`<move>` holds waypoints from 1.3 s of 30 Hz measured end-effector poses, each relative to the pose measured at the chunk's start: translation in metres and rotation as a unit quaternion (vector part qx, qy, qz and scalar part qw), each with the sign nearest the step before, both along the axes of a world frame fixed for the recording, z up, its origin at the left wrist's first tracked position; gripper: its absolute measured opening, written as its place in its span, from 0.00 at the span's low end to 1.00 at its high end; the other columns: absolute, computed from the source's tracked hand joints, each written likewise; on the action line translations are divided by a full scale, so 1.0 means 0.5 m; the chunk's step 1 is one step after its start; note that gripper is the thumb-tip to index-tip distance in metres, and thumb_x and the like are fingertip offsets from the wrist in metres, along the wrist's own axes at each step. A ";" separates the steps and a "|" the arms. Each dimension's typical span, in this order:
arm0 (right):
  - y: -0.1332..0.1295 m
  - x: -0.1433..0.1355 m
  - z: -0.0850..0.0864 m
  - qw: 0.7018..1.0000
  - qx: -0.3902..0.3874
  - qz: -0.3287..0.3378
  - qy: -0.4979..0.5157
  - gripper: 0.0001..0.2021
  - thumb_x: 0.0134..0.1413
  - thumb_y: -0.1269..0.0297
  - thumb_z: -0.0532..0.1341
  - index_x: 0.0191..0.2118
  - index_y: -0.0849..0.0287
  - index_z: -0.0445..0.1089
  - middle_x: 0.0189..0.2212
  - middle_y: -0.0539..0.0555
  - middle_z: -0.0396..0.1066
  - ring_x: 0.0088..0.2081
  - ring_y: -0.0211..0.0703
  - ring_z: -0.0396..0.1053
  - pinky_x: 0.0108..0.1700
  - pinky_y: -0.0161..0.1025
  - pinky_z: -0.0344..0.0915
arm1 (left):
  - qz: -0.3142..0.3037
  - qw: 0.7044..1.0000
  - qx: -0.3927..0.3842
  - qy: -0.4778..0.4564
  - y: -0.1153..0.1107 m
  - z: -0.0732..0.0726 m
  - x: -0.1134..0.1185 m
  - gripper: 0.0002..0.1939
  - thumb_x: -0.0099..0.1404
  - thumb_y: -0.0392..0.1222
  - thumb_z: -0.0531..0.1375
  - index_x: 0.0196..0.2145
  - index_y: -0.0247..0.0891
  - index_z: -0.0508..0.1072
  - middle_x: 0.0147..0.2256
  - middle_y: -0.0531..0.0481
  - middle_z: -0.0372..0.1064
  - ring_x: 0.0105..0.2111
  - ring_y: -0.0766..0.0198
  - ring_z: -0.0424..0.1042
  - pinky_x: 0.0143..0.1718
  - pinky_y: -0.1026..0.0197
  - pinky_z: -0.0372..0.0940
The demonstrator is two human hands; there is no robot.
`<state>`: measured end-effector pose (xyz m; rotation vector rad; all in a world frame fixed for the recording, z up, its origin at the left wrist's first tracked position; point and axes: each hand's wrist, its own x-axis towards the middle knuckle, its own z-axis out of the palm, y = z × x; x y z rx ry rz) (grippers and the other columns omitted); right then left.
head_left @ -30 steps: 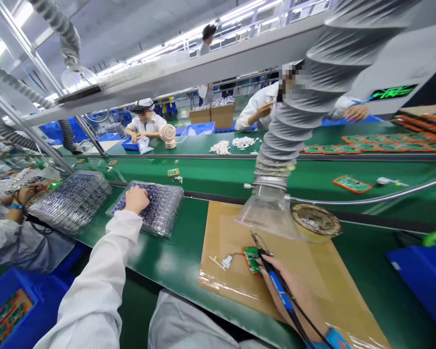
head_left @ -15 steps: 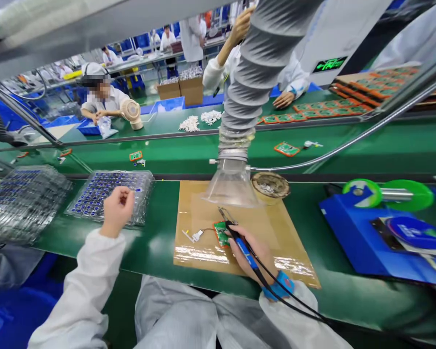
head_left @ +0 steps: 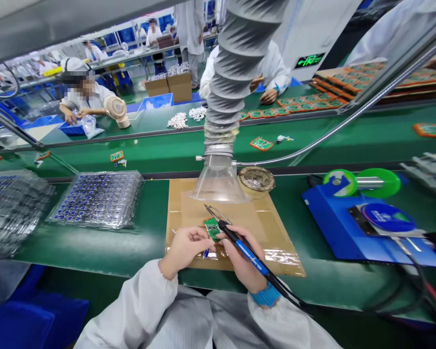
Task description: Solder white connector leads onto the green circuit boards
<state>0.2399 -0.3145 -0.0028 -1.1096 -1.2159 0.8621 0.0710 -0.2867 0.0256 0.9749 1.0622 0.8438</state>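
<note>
My right hand [head_left: 245, 257] is closed around the black-and-blue handle of a soldering iron [head_left: 245, 249], whose metal tip points away from me. Below the tip lies a green circuit board [head_left: 212, 228] with an orange edge, on a brown sheet [head_left: 276, 242]. At the board's near left corner, my left hand [head_left: 185, 248] pinches a small blue part [head_left: 206, 253], mostly covered by the fingers. The fingertips of both hands are close to the board; whether they touch it I cannot tell. A white connector [head_left: 174, 231] is mostly hidden behind my left hand.
A clear fume hood [head_left: 220, 184] hangs over the sheet beside a round bowl [head_left: 257, 180]. Clear trays of blue parts [head_left: 94, 198] stand left, a blue machine with green reels [head_left: 345, 228] right. Beyond runs a green belt [head_left: 185, 152] carrying boards; co-workers sit across it.
My left hand has come from the tray of blue parts to the board, now with a small blue part in its fingers. The right hand still holds the iron over the board.
</note>
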 end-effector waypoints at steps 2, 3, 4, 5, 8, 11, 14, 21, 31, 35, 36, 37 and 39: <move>0.001 -0.010 0.008 0.999 -0.008 0.019 0.035 0.13 0.59 0.64 0.68 0.50 0.50 0.72 0.37 0.52 0.81 0.36 0.42 0.80 0.40 0.38 0.78 | -0.013 0.999 0.001 0.031 0.000 0.001 0.004 0.20 0.51 0.54 0.74 0.26 0.35 0.76 0.25 0.47 0.77 0.26 0.65 0.73 0.33 0.63 0.68; 0.002 -0.014 0.010 0.998 -0.013 0.028 0.048 0.14 0.58 0.64 0.68 0.49 0.50 0.72 0.37 0.52 0.81 0.35 0.42 0.80 0.38 0.37 0.78 | -0.014 0.999 0.012 0.052 -0.001 0.002 0.005 0.18 0.52 0.53 0.73 0.26 0.35 0.76 0.26 0.48 0.77 0.26 0.65 0.73 0.33 0.63 0.68; 0.003 -0.017 0.010 0.998 -0.021 0.032 0.057 0.14 0.57 0.64 0.69 0.49 0.50 0.72 0.37 0.51 0.81 0.34 0.41 0.80 0.37 0.37 0.78 | -0.016 0.997 0.025 0.076 -0.002 0.003 0.005 0.17 0.54 0.52 0.72 0.26 0.35 0.77 0.26 0.48 0.77 0.26 0.65 0.73 0.33 0.63 0.67; 0.004 -0.019 0.010 0.997 -0.028 0.030 0.060 0.14 0.56 0.64 0.69 0.48 0.50 0.72 0.36 0.51 0.80 0.34 0.41 0.79 0.37 0.37 0.78 | -0.019 0.994 0.040 0.103 -0.003 0.005 0.006 0.15 0.55 0.51 0.71 0.26 0.35 0.77 0.26 0.48 0.77 0.27 0.65 0.72 0.32 0.63 0.67; 0.007 -0.022 0.007 0.998 -0.049 0.008 0.042 0.12 0.56 0.64 0.69 0.46 0.52 0.73 0.34 0.51 0.79 0.35 0.42 0.80 0.38 0.37 0.77 | -0.029 0.979 0.084 0.182 -0.006 0.009 0.006 0.11 0.58 0.47 0.68 0.26 0.36 0.79 0.26 0.48 0.78 0.28 0.65 0.72 0.32 0.64 0.66; 0.009 -0.020 0.005 0.998 -0.056 0.009 0.037 0.11 0.57 0.62 0.69 0.46 0.52 0.73 0.34 0.51 0.79 0.35 0.42 0.79 0.37 0.37 0.76 | -0.027 0.971 0.105 0.215 -0.007 0.014 0.005 0.10 0.59 0.46 0.66 0.27 0.36 0.80 0.27 0.48 0.79 0.28 0.64 0.73 0.32 0.63 0.66; 0.011 -0.017 0.002 0.997 -0.060 0.010 0.047 0.11 0.58 0.61 0.69 0.46 0.52 0.72 0.34 0.51 0.79 0.35 0.42 0.79 0.38 0.37 0.76 | -0.014 0.971 0.107 0.212 -0.005 0.018 0.004 0.10 0.60 0.47 0.66 0.29 0.37 0.81 0.29 0.47 0.80 0.29 0.62 0.74 0.33 0.62 0.68; 0.012 -0.019 -0.008 0.997 -0.065 -0.023 0.023 0.10 0.58 0.59 0.69 0.44 0.53 0.73 0.36 0.52 0.79 0.35 0.44 0.79 0.38 0.39 0.77 | -0.015 0.970 0.134 0.201 0.003 0.022 0.002 0.09 0.62 0.46 0.65 0.28 0.39 0.80 0.30 0.48 0.80 0.30 0.60 0.76 0.35 0.60 0.70; -0.004 0.040 -0.021 0.988 -0.030 -0.126 -0.082 0.13 0.60 0.57 0.67 0.49 0.53 0.75 0.45 0.57 0.80 0.41 0.48 0.80 0.46 0.45 0.77 | -0.082 0.889 0.249 0.376 0.081 -0.017 -0.037 0.08 0.62 0.35 0.64 0.25 0.39 0.77 0.34 0.48 0.76 0.40 0.59 0.72 0.48 0.54 0.62; -0.022 0.061 -0.031 0.984 -0.009 -0.114 -0.140 0.09 0.64 0.57 0.63 0.45 0.53 0.76 0.40 0.56 0.80 0.39 0.48 0.80 0.43 0.44 0.77 | -0.110 0.879 0.232 0.401 0.092 -0.022 -0.032 0.09 0.61 0.33 0.64 0.23 0.38 0.77 0.32 0.50 0.74 0.39 0.60 0.70 0.47 0.55 0.61; -0.025 0.063 -0.033 0.983 -0.011 -0.111 -0.146 0.08 0.64 0.58 0.63 0.44 0.53 0.76 0.38 0.56 0.80 0.38 0.48 0.79 0.41 0.44 0.77 | -0.120 0.875 0.230 0.408 0.093 -0.020 -0.030 0.10 0.61 0.33 0.64 0.22 0.38 0.76 0.32 0.50 0.73 0.38 0.60 0.69 0.47 0.55 0.60; -0.029 0.064 -0.034 0.983 -0.013 -0.109 -0.148 0.07 0.64 0.58 0.62 0.42 0.53 0.76 0.36 0.55 0.79 0.36 0.47 0.79 0.39 0.43 0.77 | -0.130 0.870 0.229 0.416 0.095 -0.019 -0.028 0.10 0.60 0.33 0.64 0.21 0.38 0.75 0.31 0.51 0.73 0.37 0.60 0.69 0.47 0.54 0.59; -0.033 0.063 -0.035 0.983 -0.010 -0.101 -0.150 0.06 0.64 0.59 0.63 0.40 0.52 0.75 0.34 0.54 0.79 0.35 0.46 0.78 0.37 0.41 0.76 | -0.144 0.860 0.232 0.432 0.098 -0.016 -0.025 0.11 0.60 0.33 0.64 0.21 0.38 0.75 0.30 0.51 0.72 0.37 0.60 0.68 0.47 0.54 0.58</move>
